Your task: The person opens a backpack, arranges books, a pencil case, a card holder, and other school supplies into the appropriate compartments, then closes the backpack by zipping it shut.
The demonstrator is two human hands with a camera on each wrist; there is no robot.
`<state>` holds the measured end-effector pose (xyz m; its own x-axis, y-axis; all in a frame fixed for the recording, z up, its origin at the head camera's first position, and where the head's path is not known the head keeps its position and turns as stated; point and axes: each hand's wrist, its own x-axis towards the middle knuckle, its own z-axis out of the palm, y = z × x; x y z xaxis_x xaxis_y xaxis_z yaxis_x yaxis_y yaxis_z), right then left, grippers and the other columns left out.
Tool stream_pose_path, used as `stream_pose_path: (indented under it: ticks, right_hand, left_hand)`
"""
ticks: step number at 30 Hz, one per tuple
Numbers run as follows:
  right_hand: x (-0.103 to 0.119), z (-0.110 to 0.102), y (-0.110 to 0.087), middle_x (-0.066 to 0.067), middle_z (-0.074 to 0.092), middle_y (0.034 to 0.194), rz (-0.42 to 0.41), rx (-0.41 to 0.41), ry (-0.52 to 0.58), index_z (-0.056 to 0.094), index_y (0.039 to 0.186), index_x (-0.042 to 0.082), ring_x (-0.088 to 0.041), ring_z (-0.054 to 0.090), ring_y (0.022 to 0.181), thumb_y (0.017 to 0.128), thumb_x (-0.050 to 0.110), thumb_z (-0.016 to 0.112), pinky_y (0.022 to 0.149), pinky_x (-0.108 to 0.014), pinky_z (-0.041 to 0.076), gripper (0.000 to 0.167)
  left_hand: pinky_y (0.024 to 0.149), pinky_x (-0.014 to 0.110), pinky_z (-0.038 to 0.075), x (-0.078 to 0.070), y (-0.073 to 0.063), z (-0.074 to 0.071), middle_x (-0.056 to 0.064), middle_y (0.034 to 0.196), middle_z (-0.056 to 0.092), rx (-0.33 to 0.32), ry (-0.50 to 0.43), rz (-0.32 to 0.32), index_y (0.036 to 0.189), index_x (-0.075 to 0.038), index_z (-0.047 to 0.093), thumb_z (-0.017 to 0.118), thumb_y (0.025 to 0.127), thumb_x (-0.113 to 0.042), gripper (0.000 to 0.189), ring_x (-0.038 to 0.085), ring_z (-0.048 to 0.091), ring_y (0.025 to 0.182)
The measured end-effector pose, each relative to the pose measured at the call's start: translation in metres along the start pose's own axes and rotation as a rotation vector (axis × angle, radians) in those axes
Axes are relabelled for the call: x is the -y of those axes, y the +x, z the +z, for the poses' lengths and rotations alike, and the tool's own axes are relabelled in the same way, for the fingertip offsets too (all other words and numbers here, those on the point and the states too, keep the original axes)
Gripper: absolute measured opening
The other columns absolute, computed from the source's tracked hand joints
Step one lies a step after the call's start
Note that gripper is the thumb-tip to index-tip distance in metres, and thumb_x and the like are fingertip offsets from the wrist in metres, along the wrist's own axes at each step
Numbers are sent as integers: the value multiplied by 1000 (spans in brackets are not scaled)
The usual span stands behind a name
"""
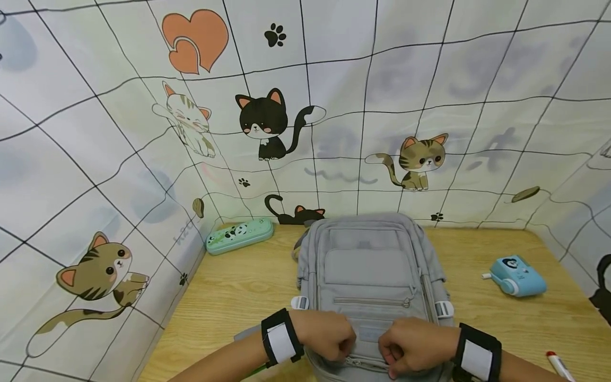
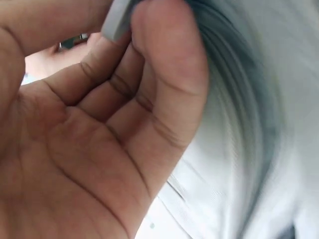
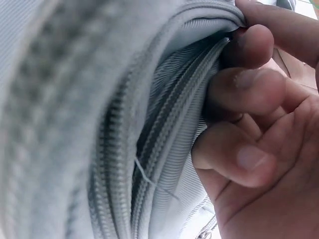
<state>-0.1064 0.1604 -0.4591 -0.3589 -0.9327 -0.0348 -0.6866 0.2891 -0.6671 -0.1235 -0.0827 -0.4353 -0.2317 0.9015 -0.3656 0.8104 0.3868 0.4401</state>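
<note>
A grey backpack (image 1: 367,270) lies front side up on the wooden table. Over its lower part, both hands are close together at a zipper (image 1: 367,364). My left hand (image 1: 324,335) has its fingers curled; in the left wrist view a small light-grey strip (image 2: 117,21) is pinched between thumb and fingertips. With thumb and index finger, my right hand (image 1: 417,345) pinches the fabric edge beside the zipper. The right wrist view shows a parted zipper's teeth (image 3: 167,114) and a loose thread (image 3: 152,180) there. Folds of the bag hide its inside.
At the back left sits a mint-green panda pencil case (image 1: 240,236). To the right stands a blue pencil sharpener (image 1: 520,277) with a crank, and a red-capped white marker (image 1: 559,366) lies near the front. A cat-printed cloth (image 1: 334,69) hangs behind the table (image 1: 248,281).
</note>
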Motion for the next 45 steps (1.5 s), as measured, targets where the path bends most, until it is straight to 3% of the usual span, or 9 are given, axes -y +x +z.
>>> stream_pose_path:
  ticks: [7,17,29,35,40,45]
  right_hand:
    - [-6,0,-1,15,53,55,-7,-7,27,58,75,26,18,37,49,84,34,65,42,-8,32,14]
    - [-4,0,1,16,53,57,-4,-4,29,58,76,25,18,39,51,84,35,65,43,-7,33,14]
    - [-5,-6,0,7,51,58,-11,72,198,57,77,18,12,35,50,92,27,55,45,-13,35,17]
    - [-5,-8,-4,6,51,57,-10,104,211,57,74,19,12,35,50,91,26,57,44,-12,34,19]
    - [-8,-6,-6,8,54,58,-3,108,203,58,73,21,14,36,50,90,27,58,44,-12,34,18]
    - [-12,-4,-5,9,49,55,-8,107,166,56,72,22,14,35,50,90,29,59,45,-10,34,19]
  left_hand:
    - [52,9,42,17,-14,1,-16,64,56,-34,-139,-4,77,-19,63,63,85,-18,9,-6,47,53]
    - [52,12,44,27,-25,3,-14,64,57,-67,-239,-13,76,-18,64,64,84,-17,8,-6,48,53]
    - [50,11,42,37,-39,8,-16,63,54,-126,-231,-40,73,-19,63,64,81,-16,9,-8,44,53]
    - [46,14,39,49,-54,4,-16,59,54,-186,-197,-133,68,-20,62,65,79,-12,14,-5,43,49]
    - [44,14,38,58,-57,1,-14,60,55,-211,-230,-116,69,-18,64,63,80,-9,14,-4,43,48]
    - [46,16,39,66,-59,0,-14,61,55,-220,-257,-160,69,-19,63,64,80,-10,14,-3,44,49]
